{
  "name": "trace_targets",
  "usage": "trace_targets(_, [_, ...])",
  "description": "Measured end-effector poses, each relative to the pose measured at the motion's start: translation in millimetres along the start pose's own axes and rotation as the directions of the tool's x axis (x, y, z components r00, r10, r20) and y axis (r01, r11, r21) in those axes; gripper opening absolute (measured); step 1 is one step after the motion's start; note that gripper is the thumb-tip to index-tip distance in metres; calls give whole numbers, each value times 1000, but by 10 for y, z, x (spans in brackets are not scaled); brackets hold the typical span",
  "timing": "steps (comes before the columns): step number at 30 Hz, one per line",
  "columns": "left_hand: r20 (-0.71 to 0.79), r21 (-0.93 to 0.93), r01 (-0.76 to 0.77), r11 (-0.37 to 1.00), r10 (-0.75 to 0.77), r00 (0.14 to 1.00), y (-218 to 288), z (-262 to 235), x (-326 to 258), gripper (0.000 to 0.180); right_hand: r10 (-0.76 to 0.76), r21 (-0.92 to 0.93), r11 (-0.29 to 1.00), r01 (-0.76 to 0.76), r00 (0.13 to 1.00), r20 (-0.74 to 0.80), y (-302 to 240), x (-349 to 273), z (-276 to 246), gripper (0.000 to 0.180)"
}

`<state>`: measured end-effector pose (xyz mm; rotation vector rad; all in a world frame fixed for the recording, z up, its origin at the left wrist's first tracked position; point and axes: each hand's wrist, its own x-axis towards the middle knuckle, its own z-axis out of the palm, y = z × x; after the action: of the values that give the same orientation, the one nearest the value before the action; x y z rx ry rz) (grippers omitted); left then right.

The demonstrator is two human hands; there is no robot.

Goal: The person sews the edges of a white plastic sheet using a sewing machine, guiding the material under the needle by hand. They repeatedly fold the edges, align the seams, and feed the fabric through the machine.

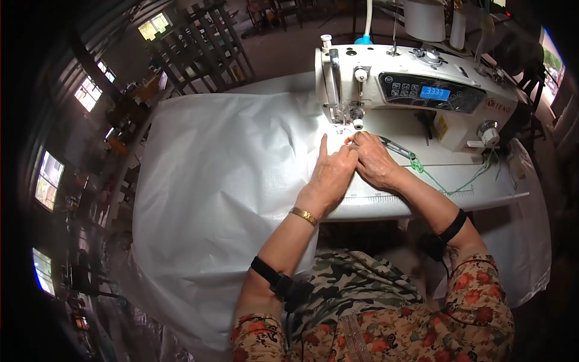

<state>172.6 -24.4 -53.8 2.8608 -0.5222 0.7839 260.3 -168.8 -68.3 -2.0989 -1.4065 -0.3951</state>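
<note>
A white sewing machine (416, 78) stands at the upper right, its needle area brightly lit. A large white plastic-like sheet (211, 181) spreads from the needle area to the left and over the table's near side. My left hand (332, 172) lies at the sheet's right edge, index finger stretched toward the presser foot, other fingers curled and closed on the edge. Touching it, my right hand (375, 161) pinches beside the presser foot; glare and fingers partly hide the material there. Thread snips (395, 146) with a green cord (431, 176) lie beyond my right hand.
The pale machine table (434, 202) has a ruler scale along its near edge. Thread cones (425, 21) stand behind the machine. More white sheeting (525, 241) hangs at the right. A slatted wooden rack (205, 51) stands at the far left.
</note>
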Motion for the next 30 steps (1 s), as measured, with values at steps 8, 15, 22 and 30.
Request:
trace_targets(8, [-52, 61, 155, 986, -152, 987, 194, -72, -255, 7, -6, 75, 997, 5, 1000, 7, -37, -23, -38, 15])
trace_targets(15, [-83, -67, 224, 972, -229, 970, 481, -201, -585, 10, -31, 116, 993, 26, 999, 41, -10, -94, -43, 20])
trace_targets(22, [-58, -33, 1, 999, -3, 998, 222, -104, -522, 11, -14, 46, 999, 10, 997, 73, -20, -123, -62, 22])
trace_targets(30, [56, -4, 13, 1000, -12, 998, -99, -111, -299, 12, 41, -80, 996, -31, 991, 126, -55, -92, -31, 29])
